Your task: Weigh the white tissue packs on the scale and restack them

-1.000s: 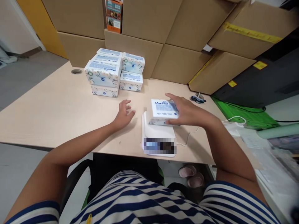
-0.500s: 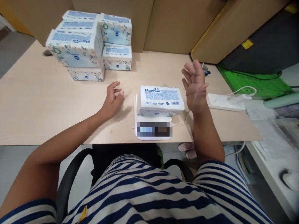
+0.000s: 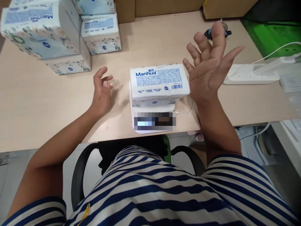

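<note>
1. Head view: nearest, below both hands, curve the armrests of a chair (image 3: 78, 179).
2. Between the hands, a white scale (image 3: 152, 109) sits on the table (image 3: 66, 103), its panel blurred; its cord (image 3: 185, 112) runs behind the right forearm.
3. The left hand (image 3: 101, 91) is empty, fingers loosely curled, left of the scale.
4. The right hand (image 3: 208, 66) is empty too, palm up, fingers spread wide; a second ago it gripped the pack (image 3: 160, 80).
5. That pack now lies flat on the scale between the hands, just beside the right palm; contact is unclear. It is white, blue "Manhua" print up, flowered side nearest.
6. Right of the right hand lies a power strip (image 3: 251, 77); its fingers partly hide a dark object (image 3: 208, 33).
7. Beyond the left hand rises a stack (image 3: 54, 44) of similar packs; farthest, cardboard (image 3: 164, 7).
</note>
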